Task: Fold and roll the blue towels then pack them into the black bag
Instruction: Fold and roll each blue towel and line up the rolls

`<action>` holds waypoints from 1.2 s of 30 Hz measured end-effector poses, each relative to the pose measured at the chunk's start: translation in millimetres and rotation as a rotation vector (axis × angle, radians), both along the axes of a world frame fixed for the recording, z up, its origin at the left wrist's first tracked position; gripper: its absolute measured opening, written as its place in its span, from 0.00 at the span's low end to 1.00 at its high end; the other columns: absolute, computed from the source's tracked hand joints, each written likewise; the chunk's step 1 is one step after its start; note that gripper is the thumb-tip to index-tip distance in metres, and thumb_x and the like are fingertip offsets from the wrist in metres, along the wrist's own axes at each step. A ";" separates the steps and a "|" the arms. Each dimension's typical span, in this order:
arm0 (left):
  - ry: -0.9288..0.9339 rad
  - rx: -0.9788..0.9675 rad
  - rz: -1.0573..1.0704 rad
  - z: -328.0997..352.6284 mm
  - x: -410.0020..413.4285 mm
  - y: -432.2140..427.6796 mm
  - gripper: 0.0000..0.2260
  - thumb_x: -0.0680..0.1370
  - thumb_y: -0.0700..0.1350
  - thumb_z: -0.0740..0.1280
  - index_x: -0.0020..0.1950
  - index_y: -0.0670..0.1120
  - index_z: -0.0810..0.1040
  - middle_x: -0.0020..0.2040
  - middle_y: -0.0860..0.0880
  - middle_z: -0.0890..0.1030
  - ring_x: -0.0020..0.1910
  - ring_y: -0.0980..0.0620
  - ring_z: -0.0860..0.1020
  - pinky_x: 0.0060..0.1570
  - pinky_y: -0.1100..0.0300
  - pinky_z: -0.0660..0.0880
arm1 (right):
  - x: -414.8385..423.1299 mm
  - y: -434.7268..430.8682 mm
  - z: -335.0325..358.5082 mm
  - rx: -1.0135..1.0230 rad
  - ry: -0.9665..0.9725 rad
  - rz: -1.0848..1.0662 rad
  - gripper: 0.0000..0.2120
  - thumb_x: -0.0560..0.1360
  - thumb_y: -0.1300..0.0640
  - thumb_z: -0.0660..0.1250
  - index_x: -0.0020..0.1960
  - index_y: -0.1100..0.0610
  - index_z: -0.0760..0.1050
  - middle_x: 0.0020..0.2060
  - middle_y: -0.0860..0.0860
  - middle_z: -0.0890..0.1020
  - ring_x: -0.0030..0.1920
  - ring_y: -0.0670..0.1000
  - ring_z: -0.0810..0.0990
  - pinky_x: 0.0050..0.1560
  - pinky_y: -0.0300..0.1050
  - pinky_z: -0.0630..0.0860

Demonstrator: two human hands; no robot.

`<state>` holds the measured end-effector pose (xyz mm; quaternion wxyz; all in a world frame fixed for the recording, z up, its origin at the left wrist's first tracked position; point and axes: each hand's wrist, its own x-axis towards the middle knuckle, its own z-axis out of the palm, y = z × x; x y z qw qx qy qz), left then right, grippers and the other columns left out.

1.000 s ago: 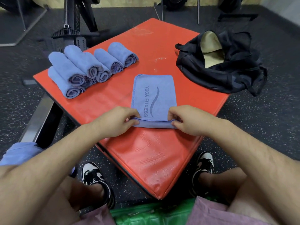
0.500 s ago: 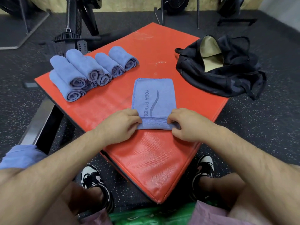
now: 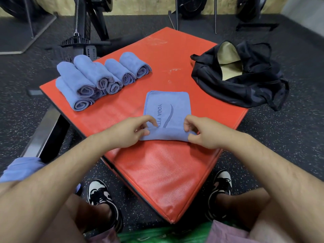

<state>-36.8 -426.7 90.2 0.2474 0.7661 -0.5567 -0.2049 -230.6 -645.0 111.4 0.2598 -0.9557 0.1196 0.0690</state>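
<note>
A folded blue towel [image 3: 167,106] printed "YOGA FITNESS" lies flat on the red mat [image 3: 157,163]. Its near end is rolled up into a short roll. My left hand [image 3: 129,131] pinches the roll's left end, and my right hand [image 3: 203,132] pinches its right end. Several rolled blue towels [image 3: 98,79] are stacked at the mat's far left. The black bag [image 3: 242,79] lies open on the mat's far right corner, showing a tan lining.
Another blue towel [image 3: 21,168] rests on my left knee at the frame's left edge. A metal bar [image 3: 43,134] runs beside the mat's left side. Gym machine frames [image 3: 84,32] stand on the dark speckled floor behind. My shoes flank the mat's near corner.
Both hands have rolled the towel's near end further away from me, so the roll is thicker and covers more of the printed text.
</note>
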 end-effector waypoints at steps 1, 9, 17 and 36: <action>-0.034 -0.022 -0.004 -0.9 1.4 -1.8 0.12 0.80 0.37 0.66 0.60 0.51 0.76 0.46 0.47 0.79 0.43 0.49 0.76 0.49 0.57 0.73 | 1.1 -0.7 -2.0 -0.009 -0.012 0.003 0.07 0.74 0.57 0.68 0.49 0.50 0.72 0.39 0.47 0.77 0.38 0.47 0.74 0.41 0.47 0.70; -0.494 -0.191 -0.096 -5.0 7.0 -13.4 0.11 0.73 0.39 0.64 0.50 0.47 0.85 0.47 0.49 0.78 0.43 0.44 0.73 0.44 0.52 0.74 | 8.0 2.2 -19.2 -0.381 -0.215 0.045 0.05 0.73 0.58 0.64 0.45 0.50 0.78 0.47 0.47 0.76 0.50 0.54 0.71 0.49 0.53 0.73; -0.470 -0.036 -0.134 -7.0 14.1 -8.1 0.18 0.73 0.48 0.73 0.63 0.46 0.81 0.54 0.50 0.80 0.52 0.47 0.76 0.54 0.52 0.75 | 3.9 2.5 -14.7 -0.422 -0.152 0.082 0.11 0.70 0.53 0.67 0.52 0.50 0.71 0.48 0.47 0.76 0.51 0.53 0.72 0.53 0.53 0.70; -0.402 -0.171 -0.069 2.5 8.3 -15.0 0.10 0.74 0.40 0.61 0.52 0.46 0.79 0.50 0.49 0.77 0.48 0.45 0.74 0.50 0.47 0.74 | 13.6 0.1 -17.5 -0.278 -0.313 -0.005 0.12 0.72 0.61 0.62 0.52 0.49 0.76 0.49 0.46 0.76 0.51 0.52 0.71 0.53 0.51 0.72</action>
